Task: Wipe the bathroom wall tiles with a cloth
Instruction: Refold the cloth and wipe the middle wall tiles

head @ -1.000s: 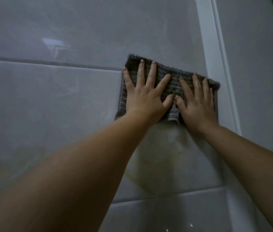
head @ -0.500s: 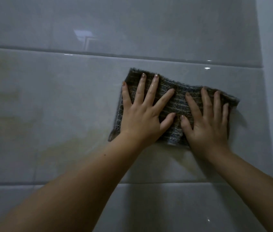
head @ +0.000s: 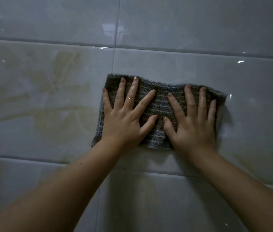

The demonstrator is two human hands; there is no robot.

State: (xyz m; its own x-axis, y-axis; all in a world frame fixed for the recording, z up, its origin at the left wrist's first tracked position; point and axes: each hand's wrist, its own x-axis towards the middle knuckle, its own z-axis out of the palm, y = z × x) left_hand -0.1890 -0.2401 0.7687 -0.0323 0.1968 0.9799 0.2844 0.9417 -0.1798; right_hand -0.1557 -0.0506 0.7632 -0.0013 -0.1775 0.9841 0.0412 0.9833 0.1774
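Observation:
A dark grey ribbed cloth lies flat against glossy pale wall tiles. My left hand presses on the cloth's left half with fingers spread straight. Beside it, my right hand presses the right half the same way, thumbs nearly touching. Both palms cover the cloth's lower part. Brownish smears mark the tile to the left of the cloth, and a fainter patch shows at the lower right.
Horizontal grout lines run above and below the hands, and a vertical joint runs just left of centre. Light glints off the wet tile surface at the upper right.
Both hands have slid the cloth leftward along the wall, away from the white corner trim, which has left the view. The smeared tile area at the left has come into sight.

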